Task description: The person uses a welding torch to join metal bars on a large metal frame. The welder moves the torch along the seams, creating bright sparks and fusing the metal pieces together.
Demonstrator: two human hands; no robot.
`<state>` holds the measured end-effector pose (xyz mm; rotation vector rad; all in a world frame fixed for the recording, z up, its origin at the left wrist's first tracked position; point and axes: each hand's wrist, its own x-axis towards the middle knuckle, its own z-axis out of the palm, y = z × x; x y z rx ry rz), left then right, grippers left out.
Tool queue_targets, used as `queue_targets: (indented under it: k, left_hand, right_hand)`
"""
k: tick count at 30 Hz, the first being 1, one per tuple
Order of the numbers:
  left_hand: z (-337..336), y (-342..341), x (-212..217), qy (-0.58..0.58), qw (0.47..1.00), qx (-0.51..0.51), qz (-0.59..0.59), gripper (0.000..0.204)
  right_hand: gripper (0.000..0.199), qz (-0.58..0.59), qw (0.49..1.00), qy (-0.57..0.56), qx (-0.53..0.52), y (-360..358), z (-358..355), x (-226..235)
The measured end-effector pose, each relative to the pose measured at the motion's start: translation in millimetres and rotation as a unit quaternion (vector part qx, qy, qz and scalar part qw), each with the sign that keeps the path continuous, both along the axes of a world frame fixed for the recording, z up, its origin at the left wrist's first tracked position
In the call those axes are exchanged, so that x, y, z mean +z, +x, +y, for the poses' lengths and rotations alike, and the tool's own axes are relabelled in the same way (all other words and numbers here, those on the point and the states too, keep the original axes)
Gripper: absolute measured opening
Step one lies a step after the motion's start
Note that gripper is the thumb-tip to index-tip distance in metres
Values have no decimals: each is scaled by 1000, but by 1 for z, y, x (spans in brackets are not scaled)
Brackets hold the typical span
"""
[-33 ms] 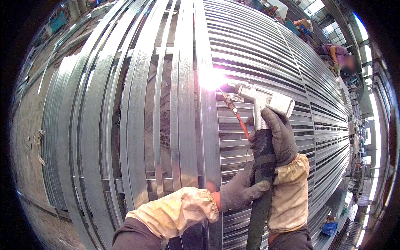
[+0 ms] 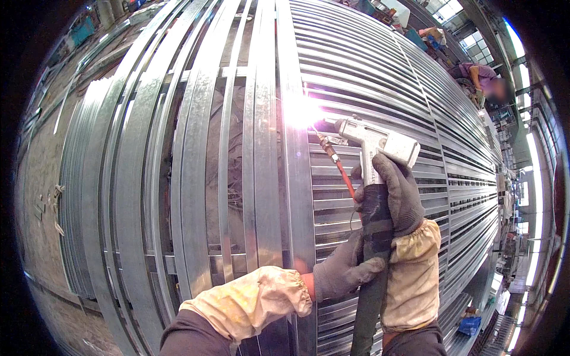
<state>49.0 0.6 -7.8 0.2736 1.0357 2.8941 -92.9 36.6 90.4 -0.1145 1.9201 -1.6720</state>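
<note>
In grey gloves, both my hands are closed on a silver welding gun with a thick black-wrapped cable. My right hand wraps the grip just below the gun's body. Lower down, my left hand holds the wrapped cable. A thin red wire-feed tube runs up beside the gun to its tip. There a white and violet arc glares at the edge of a long metal rail, where thin metal bars meet it. The glare hides the joint itself.
Long galvanized steel tubes lie side by side on the left, with gaps between them. A grid of slats stretches away to the right. Another person bends over at the far right. A blue bag lies at lower right.
</note>
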Motion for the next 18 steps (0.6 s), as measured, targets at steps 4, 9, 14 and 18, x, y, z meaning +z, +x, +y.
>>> queue_targets:
  k: [4, 9, 14, 18]
  left_hand:
    - [0, 0, -3, 0, 1000, -7, -3, 68]
    - [-1, 1, 5, 11, 1000, 5, -8, 69]
    - [-1, 2, 6, 26, 1000, -13, -9, 69]
    - [-5, 4, 9, 48, 998, -44, -25, 70]
  right_hand:
    - [41, 6, 1000, 4, -1, 2, -2, 3]
    - [42, 0, 1000, 2, -13, 3, -2, 3]
    - [39, 0, 1000, -4, -1, 0, 1, 1]
    - [38, 16, 1000, -10, 16, -2, 4, -2]
